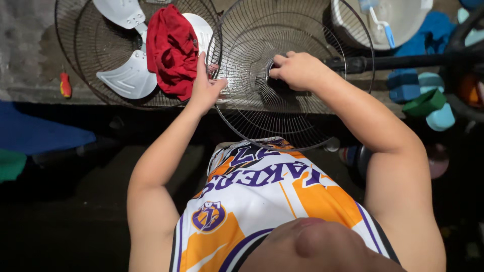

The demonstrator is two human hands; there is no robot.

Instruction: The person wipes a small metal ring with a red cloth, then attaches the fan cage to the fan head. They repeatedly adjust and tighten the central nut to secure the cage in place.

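— Closest to the lens I've got the jersey (267,196), white with orange and purple, and two bare arms reaching out from it. What do you count beyond that?

— Two wire fan guards. One guard (297,108) stands in front of the person, between both hands. The second guard (108,55) lies off to the left on the concrete ledge (30,55), with one set of pale fan blades (128,75) and one red cloth (172,50) on top of it.

— And the grip on each side?

— From here, the left hand (204,88) is pinched on the near guard's left rim, fingers wrapped over the wire, just beside the red cloth. The right hand (298,70) is curled down over the guard's centre hub; the fingers are bent tight, but I cannot tell whether they clasp anything under them.

— Anything else?

— One small red-handled tool (65,84) at the ledge's left, one white basin (390,20) at upper right, and several blue and green blocks (421,95) beside it.
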